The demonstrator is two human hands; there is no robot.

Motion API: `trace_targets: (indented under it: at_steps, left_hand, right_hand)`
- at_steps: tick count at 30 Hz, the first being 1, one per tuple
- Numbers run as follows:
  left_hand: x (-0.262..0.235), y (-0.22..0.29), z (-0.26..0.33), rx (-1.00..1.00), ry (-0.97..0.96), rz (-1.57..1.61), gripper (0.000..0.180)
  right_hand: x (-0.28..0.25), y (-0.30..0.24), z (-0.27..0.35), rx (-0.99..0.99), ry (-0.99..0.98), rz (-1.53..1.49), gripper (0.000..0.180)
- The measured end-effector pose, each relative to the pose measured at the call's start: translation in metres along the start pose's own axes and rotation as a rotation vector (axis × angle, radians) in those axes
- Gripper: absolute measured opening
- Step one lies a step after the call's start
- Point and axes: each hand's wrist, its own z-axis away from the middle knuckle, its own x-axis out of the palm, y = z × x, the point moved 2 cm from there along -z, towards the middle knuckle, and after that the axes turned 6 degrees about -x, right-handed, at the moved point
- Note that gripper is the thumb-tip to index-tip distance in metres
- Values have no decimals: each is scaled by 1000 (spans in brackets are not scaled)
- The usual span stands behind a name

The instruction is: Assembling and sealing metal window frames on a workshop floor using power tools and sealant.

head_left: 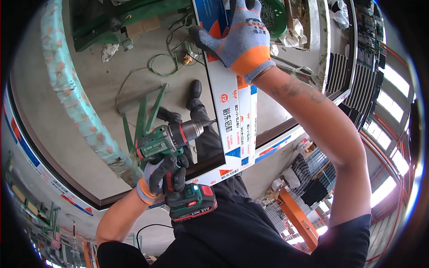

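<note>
My left hand [166, 175], in a grey glove with dark fingers and an orange cuff, is wrapped round the grip of a green and black cordless drill [157, 142]. The drill lies level, its chuck pointing right. Its bit reaches the dark left edge of a metal frame bar [228, 117] covered in white printed film; whether the tip is in the metal is hard to see. Farther up the same bar, my right hand [245, 40], gloved alike, grips it with the thumb over the left edge. Its fingertips are partly cut off by the picture's top.
A teal-wrapped rail [76, 89] curves along the left. Green metal legs [142, 114] stand behind the drill, and a green cable [163, 64] lies coiled on the floor. A green bowl of screws [270, 17] sits beyond my right hand. Stacked profiles [308, 178] are at right.
</note>
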Motion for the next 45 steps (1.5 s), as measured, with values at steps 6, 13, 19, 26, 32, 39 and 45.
trace_targets:
  at_steps: [6,13,19,26,32,39,45]
  left_hand:
    - [-1,0,-4,14,-16,-110,36]
    - [1,2,-9,-1,-28,-180,37]
    - [14,4,-11,-46,-34,-14,37]
    - [20,6,-11,38,-53,-163,46]
    - [4,-5,-4,90,-92,-207,56]
    - [22,-31,65,433,1,-202,53]
    - [129,-36,44,893,43,-511,69]
  right_hand:
    - [-9,-2,1,-7,-14,-97,96]
    - [-18,-4,-1,4,-17,-209,110]
    - [-16,0,0,-24,4,-200,110]
    - [-22,-8,-5,39,-44,-198,108]
    - [-13,-5,1,60,-40,-74,105]
    - [-42,0,9,72,-92,-212,110]
    - [-41,16,11,42,-73,-396,101]
